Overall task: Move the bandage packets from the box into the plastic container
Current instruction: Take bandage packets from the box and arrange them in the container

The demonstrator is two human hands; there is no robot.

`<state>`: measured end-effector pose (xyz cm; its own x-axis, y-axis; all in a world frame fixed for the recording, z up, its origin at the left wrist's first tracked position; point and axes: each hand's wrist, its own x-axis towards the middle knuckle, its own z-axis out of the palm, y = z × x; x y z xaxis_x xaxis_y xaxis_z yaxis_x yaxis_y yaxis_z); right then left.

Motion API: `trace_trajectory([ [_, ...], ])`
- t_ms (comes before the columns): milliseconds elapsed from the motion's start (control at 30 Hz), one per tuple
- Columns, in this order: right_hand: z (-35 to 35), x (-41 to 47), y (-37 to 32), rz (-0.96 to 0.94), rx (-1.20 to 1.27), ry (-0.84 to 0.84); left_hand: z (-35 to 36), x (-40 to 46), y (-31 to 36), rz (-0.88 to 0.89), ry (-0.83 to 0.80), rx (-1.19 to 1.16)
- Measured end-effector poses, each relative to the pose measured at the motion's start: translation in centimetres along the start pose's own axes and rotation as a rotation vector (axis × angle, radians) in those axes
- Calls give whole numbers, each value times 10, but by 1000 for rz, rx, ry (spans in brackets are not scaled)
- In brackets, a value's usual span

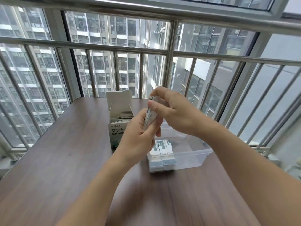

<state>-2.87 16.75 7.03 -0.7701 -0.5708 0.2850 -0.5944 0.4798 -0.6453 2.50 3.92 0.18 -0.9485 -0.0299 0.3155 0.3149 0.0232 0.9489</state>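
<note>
Above the desk, the left hand grips a stack of bandage packets, fingers curled round it, while the right hand pinches the stack's top edge between thumb and fingers. The open box stands behind, more packets inside. The plastic container beside it already holds several packets.

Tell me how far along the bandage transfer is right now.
Partway. Done: some bandage packets already lie in the plastic container. In hand: the left hand grips a stack of packets above the container, and the right hand pinches its top end. Left: more packets still sit in the open box.
</note>
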Motion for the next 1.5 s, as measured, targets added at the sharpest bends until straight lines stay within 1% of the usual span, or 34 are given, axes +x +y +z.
trace_trajectory([
  [67,-2,3,3,35,60,-11,1,0,1,-7,-2,-16],
  [200,-7,6,7,95,331,116,-5,-1,7,-94,-1,-143],
  [300,-7,9,12,135,466,141,-8,0,12,-196,-15,-343],
  [400,-7,10,15,159,502,133,-11,1,12,-261,-23,-478],
  [733,-20,7,13,212,526,192,-14,2,9,-277,8,-531],
  [933,-22,8,10,296,604,83,-13,1,12,-253,-9,-494],
  [1000,-21,6,11,284,577,95,-13,0,12,-261,6,-501],
  [1167,-25,2,15,246,530,187,-14,0,11,-303,51,-560],
  [1300,-23,3,15,238,510,142,-12,1,11,-298,80,-577],
  [1333,-25,3,14,227,533,178,-12,2,11,-294,96,-580],
  [1367,-29,4,13,200,579,249,-12,2,10,-289,117,-585],
  [1433,-37,1,7,76,629,437,-11,3,10,-287,153,-597],
  [1467,-36,-3,4,-26,554,519,-11,3,11,-292,160,-606],
  [1500,-31,-7,1,-150,413,558,-10,3,12,-301,160,-619],
])
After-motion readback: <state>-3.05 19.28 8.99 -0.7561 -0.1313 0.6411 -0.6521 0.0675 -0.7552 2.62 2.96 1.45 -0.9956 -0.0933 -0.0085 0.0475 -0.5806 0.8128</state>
